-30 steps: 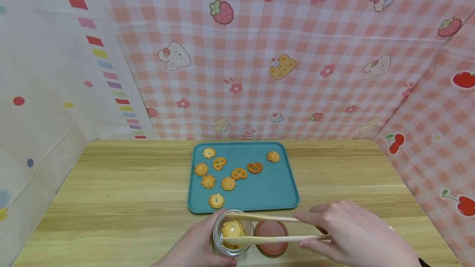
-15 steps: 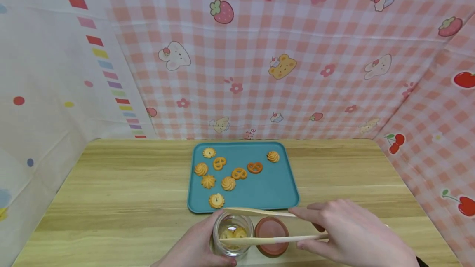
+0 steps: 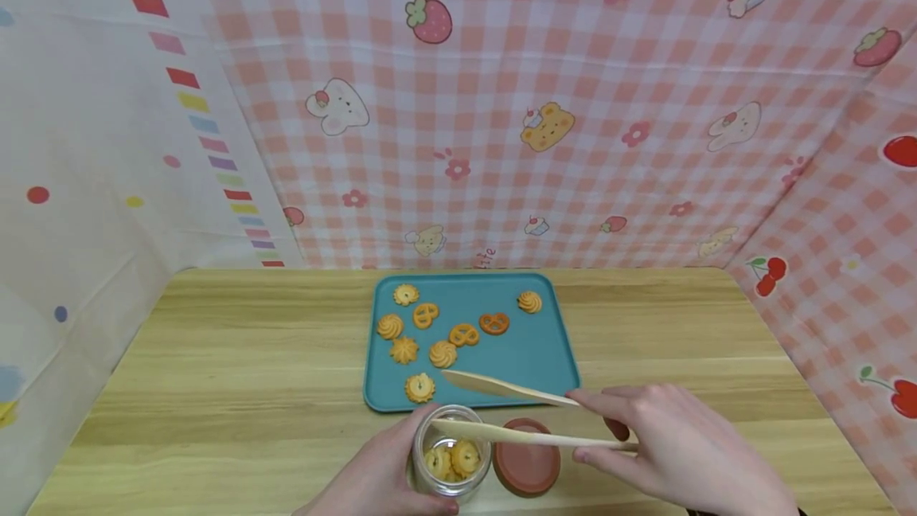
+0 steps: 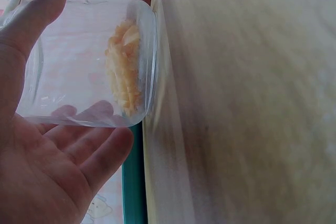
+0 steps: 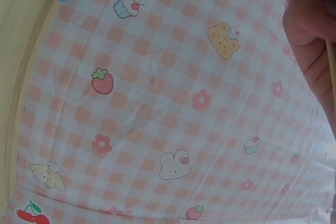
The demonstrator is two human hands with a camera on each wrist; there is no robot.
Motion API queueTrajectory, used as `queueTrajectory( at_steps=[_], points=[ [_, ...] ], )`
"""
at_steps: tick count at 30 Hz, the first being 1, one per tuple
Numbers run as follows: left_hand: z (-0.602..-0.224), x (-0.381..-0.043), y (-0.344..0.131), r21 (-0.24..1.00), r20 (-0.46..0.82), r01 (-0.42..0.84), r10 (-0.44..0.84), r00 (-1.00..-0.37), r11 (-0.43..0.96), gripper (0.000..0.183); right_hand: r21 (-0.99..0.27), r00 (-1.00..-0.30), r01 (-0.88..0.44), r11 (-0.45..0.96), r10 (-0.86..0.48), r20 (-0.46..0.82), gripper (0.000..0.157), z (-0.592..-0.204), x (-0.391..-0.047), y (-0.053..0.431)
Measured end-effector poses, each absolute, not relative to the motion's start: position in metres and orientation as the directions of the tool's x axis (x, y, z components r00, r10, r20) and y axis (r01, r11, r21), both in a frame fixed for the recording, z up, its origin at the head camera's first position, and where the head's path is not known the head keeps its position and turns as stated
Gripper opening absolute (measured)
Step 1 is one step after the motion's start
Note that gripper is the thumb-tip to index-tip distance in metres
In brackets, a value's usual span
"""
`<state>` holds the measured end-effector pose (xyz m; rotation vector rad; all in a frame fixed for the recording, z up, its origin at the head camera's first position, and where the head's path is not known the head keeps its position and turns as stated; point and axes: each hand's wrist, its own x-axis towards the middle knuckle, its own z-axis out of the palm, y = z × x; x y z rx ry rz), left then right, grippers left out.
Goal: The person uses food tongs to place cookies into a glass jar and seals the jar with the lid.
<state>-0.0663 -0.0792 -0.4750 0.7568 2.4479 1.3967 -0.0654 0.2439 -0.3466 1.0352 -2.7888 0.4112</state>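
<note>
My left hand point(image 3: 380, 468) grips a clear glass jar point(image 4: 73, 66) on the table, thumb and fingers around its sides. Golden cookies point(image 3: 453, 460) lie in the bottom of the jar; the left wrist view shows them through the glass. In my right hand point(image 3: 673, 444) are wooden tongs point(image 3: 530, 438), their arms spread with nothing between them. One tip is over the jar's mouth, the other over the front of the teal tray point(image 3: 530, 357). Mostly out of frame, the right hand point(image 5: 312, 40) shows only at the edge of the right wrist view.
On the tray sit swirl cookies point(image 3: 443, 354), flower-shaped cookies point(image 3: 419, 388) and pretzels point(image 3: 494, 323). A reddish-brown round lid point(image 3: 526, 468) lies right of the jar, under the tongs. Behind the wooden table point(image 3: 251, 357) hangs a pink checked cloth point(image 3: 473, 102).
The tongs have spread and risen from the jar, swinging toward the tray. A cookie that was between their tips now rests in the jar beside another. The left hand keeps its hold.
</note>
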Motion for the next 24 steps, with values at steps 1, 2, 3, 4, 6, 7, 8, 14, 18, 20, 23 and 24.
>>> queueTrajectory(
  at_steps=[1, 2, 3, 4, 6, 7, 8, 14, 18, 20, 23, 24],
  points=[
    [-0.475, -0.067, -0.079, 0.85, 0.061, 0.326, 0.536, -0.842, 0.415, 0.089, -0.207, -0.756, -0.654, 0.728, -0.614, 0.23, 0.041, -0.347, -0.066, 0.244],
    [-0.476, -0.067, -0.079, 0.847, 0.064, 0.33, 0.537, -0.841, 0.417, 0.087, -0.207, -0.757, -0.651, 0.73, -0.608, 0.237, 0.041, -0.348, -0.067, 0.244],
    [-0.476, -0.067, -0.08, 0.845, 0.062, 0.33, 0.537, -0.842, 0.42, 0.086, -0.212, -0.761, -0.647, 0.732, -0.603, 0.242, 0.04, -0.348, -0.068, 0.243],
    [-0.476, -0.067, -0.08, 0.844, 0.064, 0.332, 0.536, -0.842, 0.421, 0.086, -0.214, -0.765, -0.642, 0.736, -0.595, 0.247, 0.04, -0.349, -0.07, 0.243],
    [-0.476, -0.067, -0.08, 0.839, 0.065, 0.336, 0.533, -0.843, 0.429, 0.085, -0.217, -0.77, -0.635, 0.741, -0.586, 0.252, 0.04, -0.351, -0.073, 0.243],
    [-0.476, -0.067, -0.08, 0.838, 0.065, 0.335, 0.532, -0.844, 0.43, 0.085, -0.221, -0.774, -0.631, 0.744, -0.581, 0.253, 0.041, -0.352, -0.075, 0.243],
    [-0.476, -0.067, -0.079, 0.839, 0.063, 0.333, 0.532, -0.845, 0.43, 0.086, -0.224, -0.778, -0.626, 0.747, -0.576, 0.252, 0.04, -0.353, -0.077, 0.243],
    [-0.475, -0.067, -0.079, 0.848, 0.065, 0.328, 0.531, -0.845, 0.418, 0.09, -0.23, -0.784, -0.618, 0.752, -0.567, 0.252, 0.04, -0.36, -0.087, 0.244],
    [-0.476, -0.067, -0.079, 0.845, 0.074, 0.336, 0.533, -0.843, 0.415, 0.09, -0.219, -0.78, -0.624, 0.75, -0.581, 0.233, 0.044, -0.365, -0.093, 0.243],
    [-0.476, -0.067, -0.079, 0.843, 0.078, 0.342, 0.534, -0.842, 0.416, 0.09, -0.217, -0.781, -0.624, 0.751, -0.588, 0.212, 0.045, -0.367, -0.097, 0.241],
    [-0.477, -0.067, -0.079, 0.842, 0.081, 0.345, 0.534, -0.841, 0.415, 0.091, -0.214, -0.782, -0.623, 0.752, -0.597, 0.177, 0.047, -0.373, -0.103, 0.237],
    [-0.477, -0.068, -0.079, 0.842, 0.082, 0.345, 0.534, -0.841, 0.414, 0.091, -0.213, -0.781, -0.625, 0.751, -0.603, 0.166, 0.047, -0.374, -0.106, 0.236]
  ],
)
